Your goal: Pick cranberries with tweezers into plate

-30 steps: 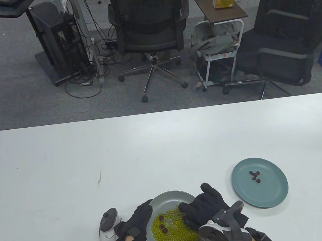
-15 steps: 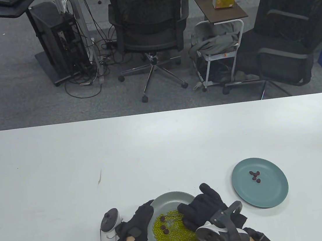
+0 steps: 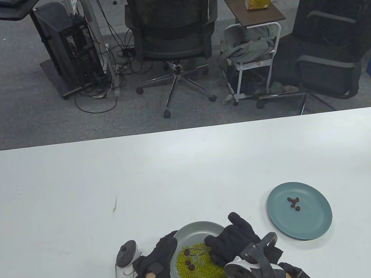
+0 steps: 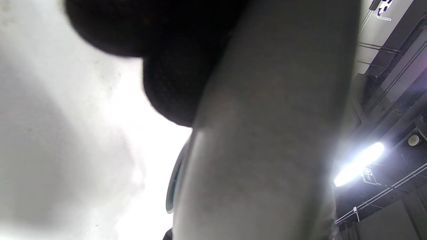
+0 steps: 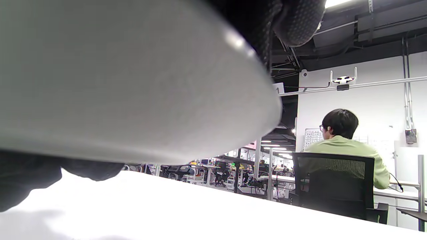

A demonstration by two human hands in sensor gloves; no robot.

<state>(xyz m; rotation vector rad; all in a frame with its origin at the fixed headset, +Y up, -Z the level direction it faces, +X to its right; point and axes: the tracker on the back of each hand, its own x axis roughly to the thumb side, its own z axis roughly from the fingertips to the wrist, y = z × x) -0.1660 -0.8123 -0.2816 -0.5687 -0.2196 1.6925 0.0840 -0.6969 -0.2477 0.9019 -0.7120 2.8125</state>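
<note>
A grey bowl (image 3: 196, 227) of green peas holds three dark cranberries (image 3: 188, 263) on its left side. My left hand (image 3: 164, 251) grips the bowl's left rim. My right hand (image 3: 220, 244) reaches over the bowl's right side and pinches metal tweezers (image 3: 199, 251), whose tips point left at the uppermost cranberry (image 3: 187, 252). I cannot tell whether the tips touch it. A blue plate (image 3: 312, 223) to the right holds several cranberries (image 3: 293, 202). The left wrist view shows only glove (image 4: 166, 66) and the bowl's wall (image 4: 267, 133). The right wrist view shows the bowl's wall (image 5: 133, 83).
The white table (image 3: 110, 188) stretches far beyond the bowl. A small brown mark (image 3: 114, 205) lies left of centre. Off the table's far edge stand office chairs (image 3: 172, 32) and a small cart (image 3: 253, 59).
My right hand and the tweezers have shifted slightly left and nearer, toward the uppermost cranberry. The bowl has slid a little nearer with my left hand still on its rim.
</note>
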